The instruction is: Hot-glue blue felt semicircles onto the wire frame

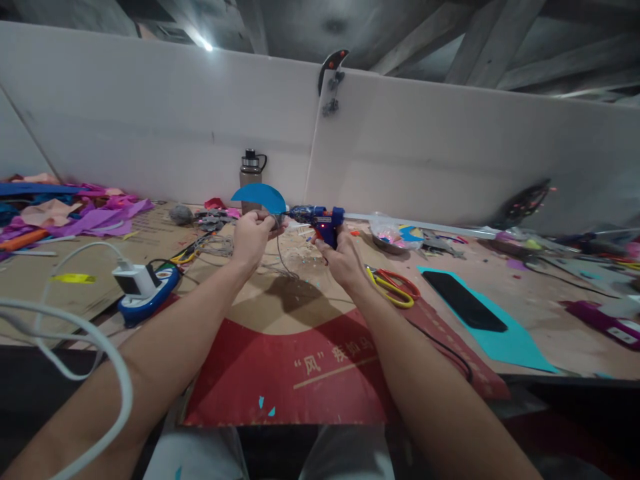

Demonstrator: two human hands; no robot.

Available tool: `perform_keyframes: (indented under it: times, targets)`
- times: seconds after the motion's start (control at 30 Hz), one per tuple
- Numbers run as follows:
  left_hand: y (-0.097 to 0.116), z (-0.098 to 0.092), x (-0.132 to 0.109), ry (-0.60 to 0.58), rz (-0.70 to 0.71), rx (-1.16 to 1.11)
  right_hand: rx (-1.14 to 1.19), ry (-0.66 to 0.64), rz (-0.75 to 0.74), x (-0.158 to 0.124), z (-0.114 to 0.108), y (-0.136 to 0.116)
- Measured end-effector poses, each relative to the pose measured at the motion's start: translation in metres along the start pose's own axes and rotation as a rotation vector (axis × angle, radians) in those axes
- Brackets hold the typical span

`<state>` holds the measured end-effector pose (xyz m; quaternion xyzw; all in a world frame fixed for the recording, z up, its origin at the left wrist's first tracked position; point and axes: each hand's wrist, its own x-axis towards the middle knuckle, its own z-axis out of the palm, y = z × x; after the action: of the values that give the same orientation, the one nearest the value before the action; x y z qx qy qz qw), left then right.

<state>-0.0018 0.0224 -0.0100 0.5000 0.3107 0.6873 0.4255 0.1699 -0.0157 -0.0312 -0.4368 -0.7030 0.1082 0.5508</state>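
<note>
Left hand (254, 232): you pinch the blue crescent (263, 195), frame centre
Right hand (341, 257): grasps your glue gun (325, 217)
Nozzle (291, 213): aim off your fingers (265, 217)

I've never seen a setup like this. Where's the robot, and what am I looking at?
There's no robot here: these are a person's two bare hands, seen by a camera worn on their head, looking forward and down. There is just this one view.

The left hand holds a flat blue crescent-shaped piece; its material is hard to tell. The right hand grips a blue plastic pistol-shaped glue gun, its nozzle pointed towards the left hand.

Below them lies a red-and-tan printed cardboard sheet. To its right, a flat black rectangular object rests on a turquoise sheet; colourful scraps lie at far left.
</note>
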Motion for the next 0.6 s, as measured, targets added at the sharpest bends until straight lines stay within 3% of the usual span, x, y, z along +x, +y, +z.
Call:
perform_keyframes:
  times: [0.33,0.43,0.53,0.6]
  targets:
    - [0.001,-0.002,0.002,-0.002,0.008,-0.057,-0.061,0.032,0.055,0.004,-0.005,-0.001]
    - [0.002,-0.002,0.002,0.022,-0.009,-0.074,-0.098,-0.018,0.234,0.007,0.000,0.012]
    - [0.001,-0.001,0.002,0.010,-0.027,-0.069,-0.157,-0.177,0.521,0.011,0.006,0.030]
    - [0.000,0.000,0.001,-0.008,-0.029,-0.035,-0.366,-0.273,0.542,0.013,0.006,0.039]
